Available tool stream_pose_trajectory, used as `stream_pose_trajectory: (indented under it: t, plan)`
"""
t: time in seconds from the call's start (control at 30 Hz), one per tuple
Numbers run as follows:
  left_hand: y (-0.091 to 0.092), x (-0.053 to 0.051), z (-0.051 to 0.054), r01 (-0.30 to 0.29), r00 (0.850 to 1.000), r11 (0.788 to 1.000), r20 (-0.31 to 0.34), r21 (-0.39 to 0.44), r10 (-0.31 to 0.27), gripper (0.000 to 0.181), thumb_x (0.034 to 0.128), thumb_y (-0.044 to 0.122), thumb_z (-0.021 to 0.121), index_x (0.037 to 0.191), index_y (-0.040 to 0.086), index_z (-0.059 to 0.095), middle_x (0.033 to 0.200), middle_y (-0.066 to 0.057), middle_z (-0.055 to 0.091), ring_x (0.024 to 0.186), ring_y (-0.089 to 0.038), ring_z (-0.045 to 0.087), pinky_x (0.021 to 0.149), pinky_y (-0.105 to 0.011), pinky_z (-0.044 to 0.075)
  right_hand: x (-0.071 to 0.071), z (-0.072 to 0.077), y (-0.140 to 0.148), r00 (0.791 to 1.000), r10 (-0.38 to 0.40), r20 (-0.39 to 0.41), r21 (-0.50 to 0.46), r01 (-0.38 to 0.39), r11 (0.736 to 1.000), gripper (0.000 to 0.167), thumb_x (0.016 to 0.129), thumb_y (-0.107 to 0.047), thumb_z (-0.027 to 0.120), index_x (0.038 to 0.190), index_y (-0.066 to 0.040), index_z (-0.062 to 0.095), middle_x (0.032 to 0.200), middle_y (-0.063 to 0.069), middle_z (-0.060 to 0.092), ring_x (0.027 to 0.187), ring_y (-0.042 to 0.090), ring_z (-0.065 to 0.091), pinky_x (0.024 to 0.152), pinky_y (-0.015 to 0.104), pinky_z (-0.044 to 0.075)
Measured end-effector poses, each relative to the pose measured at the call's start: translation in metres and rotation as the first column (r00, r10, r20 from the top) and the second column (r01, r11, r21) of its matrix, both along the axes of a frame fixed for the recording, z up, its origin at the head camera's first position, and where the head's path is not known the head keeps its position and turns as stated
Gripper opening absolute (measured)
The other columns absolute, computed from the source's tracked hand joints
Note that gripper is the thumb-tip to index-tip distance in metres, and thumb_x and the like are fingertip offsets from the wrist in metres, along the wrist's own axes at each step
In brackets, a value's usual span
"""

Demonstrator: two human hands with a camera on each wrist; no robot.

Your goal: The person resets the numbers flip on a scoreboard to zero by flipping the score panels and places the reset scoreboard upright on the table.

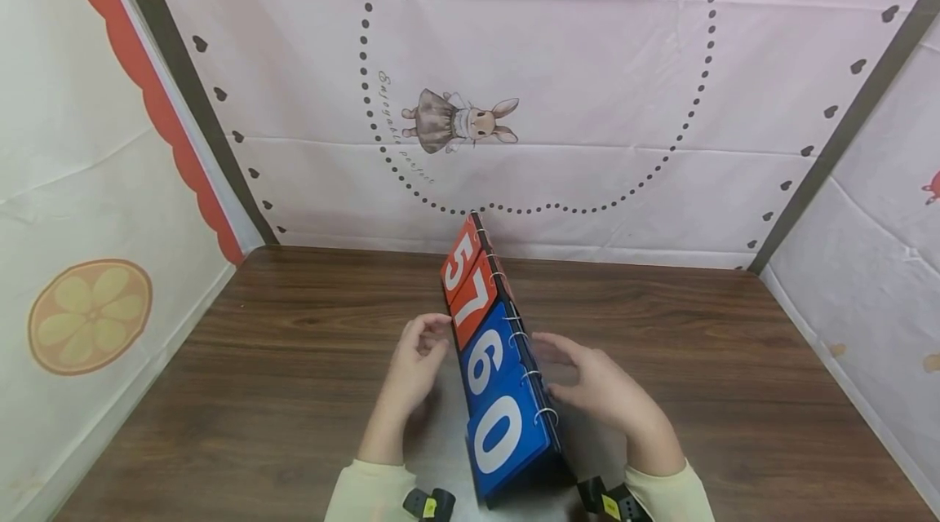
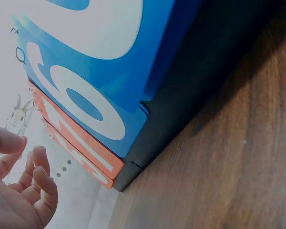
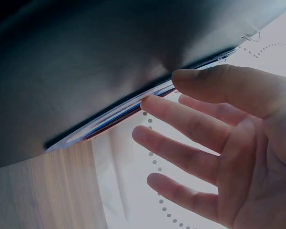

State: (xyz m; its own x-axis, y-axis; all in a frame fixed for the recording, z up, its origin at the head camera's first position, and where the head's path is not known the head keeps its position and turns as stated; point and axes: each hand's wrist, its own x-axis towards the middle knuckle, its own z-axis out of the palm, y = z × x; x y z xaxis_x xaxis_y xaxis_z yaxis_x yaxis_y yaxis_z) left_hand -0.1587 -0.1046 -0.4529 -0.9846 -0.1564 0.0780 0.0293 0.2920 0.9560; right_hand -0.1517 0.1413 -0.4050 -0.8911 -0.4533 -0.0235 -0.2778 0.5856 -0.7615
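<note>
A flip scoreboard (image 1: 507,379) stands like a tent on the table, its long ridge running away from me. Ring-bound orange cards (image 1: 470,294) with white numerals hang at its far end, and blue cards (image 1: 499,440) hang at the near end. My left hand (image 1: 414,371) is beside the numbered face, fingers loosely bent, with nothing held. In the left wrist view, that hand (image 2: 26,186) is apart from the cards. On the other side, my right hand (image 1: 605,387) has its fingers spread. The right wrist view shows this hand (image 3: 229,138) by the dark back panel (image 3: 86,81); contact is unclear.
Brown wood-grain table (image 1: 661,326) extends on both sides of the scoreboard. A patterned cloth (image 1: 587,81) with a rabbit drawing hangs behind the table. More cloth (image 1: 95,179) borders the left side, and another stretch (image 1: 881,245) the right.
</note>
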Motion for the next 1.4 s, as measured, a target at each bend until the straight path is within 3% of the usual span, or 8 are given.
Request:
stream_pose_trajectory:
  t: [0.47, 0.7, 0.8, 0.9, 1.07, 1.2, 1.3, 1.4]
  plan:
    - [-0.002, 0.000, 0.002, -0.004, 1.000, 1.000, -0.010, 0.024, 0.004, 0.025, 0.0916, 0.005, 0.052, 0.115, 0.013, 0.056, 0.113, -0.007, 0.050, 0.091, -0.021, 0.057, 0.081, -0.039, 0.049, 0.000, 0.000, -0.001, 0.989, -0.137, -0.056, 0.096, 0.142, 0.985, 0.038, 0.084, -0.006, 0.062, 0.121, -0.017, 0.059, 0.117, 0.001, 0.060, 0.112, 0.025, 0.053, 0.090, 0.049, 0.044]
    - [-0.001, 0.002, 0.002, 0.010, 1.000, 0.999, -0.026, 0.039, -0.009, 0.024, 0.0916, 0.007, 0.053, 0.115, 0.013, 0.056, 0.114, -0.008, 0.050, 0.092, -0.021, 0.057, 0.083, -0.039, 0.049, -0.002, -0.001, 0.001, 0.957, -0.235, -0.171, 0.083, 0.252, 0.964, 0.031, 0.088, -0.008, 0.055, 0.118, -0.015, 0.060, 0.125, 0.011, 0.052, 0.115, 0.032, 0.043, 0.089, 0.057, 0.040]
    - [-0.001, 0.002, 0.003, 0.011, 1.000, 0.999, -0.026, 0.040, -0.010, 0.024, 0.0916, 0.007, 0.054, 0.115, 0.013, 0.056, 0.113, -0.006, 0.050, 0.091, -0.021, 0.057, 0.083, -0.039, 0.049, -0.003, 0.000, 0.003, 0.942, -0.252, -0.220, 0.048, 0.268, 0.962, 0.031, 0.089, -0.008, 0.052, 0.119, -0.013, 0.059, 0.132, 0.014, 0.047, 0.125, 0.036, 0.032, 0.096, 0.062, 0.027]
    - [-0.001, 0.003, 0.004, 0.012, 0.999, 0.999, -0.036, 0.038, -0.011, 0.024, 0.0918, 0.008, 0.054, 0.115, 0.014, 0.056, 0.113, -0.006, 0.051, 0.092, -0.021, 0.057, 0.084, -0.039, 0.049, -0.005, 0.001, 0.005, 0.907, -0.282, -0.312, -0.010, 0.294, 0.956, 0.035, 0.086, -0.007, 0.055, 0.121, -0.010, 0.056, 0.137, 0.017, 0.041, 0.133, 0.037, 0.019, 0.099, 0.065, 0.012]
    - [0.003, 0.006, 0.008, 0.051, 0.995, 0.999, -0.085, 0.014, -0.050, 0.025, 0.0917, 0.013, 0.056, 0.117, 0.015, 0.055, 0.116, -0.003, 0.051, 0.099, -0.021, 0.053, 0.085, -0.038, 0.048, -0.006, 0.003, 0.007, 0.815, -0.421, -0.399, -0.142, 0.398, 0.906, 0.066, 0.079, -0.008, 0.064, 0.139, -0.009, 0.036, 0.150, 0.016, 0.015, 0.138, 0.036, -0.001, 0.101, 0.065, 0.001]
    - [0.005, 0.009, 0.011, 0.099, 0.988, 0.995, -0.120, -0.015, -0.100, 0.028, 0.0915, 0.017, 0.058, 0.119, 0.013, 0.054, 0.115, -0.003, 0.052, 0.101, -0.022, 0.052, 0.085, -0.039, 0.048, -0.005, 0.004, 0.007, 0.757, -0.539, -0.369, -0.277, 0.464, 0.841, 0.088, 0.078, -0.011, 0.066, 0.149, -0.017, 0.014, 0.154, 0.005, -0.005, 0.139, 0.033, -0.002, 0.102, 0.066, 0.009]
    - [0.004, 0.010, 0.012, 0.120, 0.983, 0.993, -0.139, -0.024, -0.122, 0.027, 0.0916, 0.019, 0.058, 0.118, 0.013, 0.055, 0.113, -0.003, 0.054, 0.101, -0.022, 0.052, 0.086, -0.039, 0.047, -0.003, 0.007, 0.005, 0.755, -0.578, -0.310, -0.386, 0.456, 0.802, 0.095, 0.081, -0.010, 0.065, 0.149, -0.026, 0.000, 0.155, -0.001, -0.005, 0.139, 0.031, 0.010, 0.100, 0.063, 0.023]
    - [0.004, 0.011, 0.014, 0.137, 0.975, 0.990, -0.173, -0.038, -0.141, 0.025, 0.0917, 0.019, 0.058, 0.117, 0.015, 0.056, 0.114, -0.002, 0.055, 0.101, -0.021, 0.052, 0.086, -0.040, 0.047, 0.000, 0.009, 0.004, 0.791, -0.570, -0.223, -0.446, 0.437, 0.781, 0.095, 0.086, -0.013, 0.062, 0.147, -0.030, -0.008, 0.151, 0.008, 0.020, 0.132, 0.032, 0.031, 0.096, 0.056, 0.034]
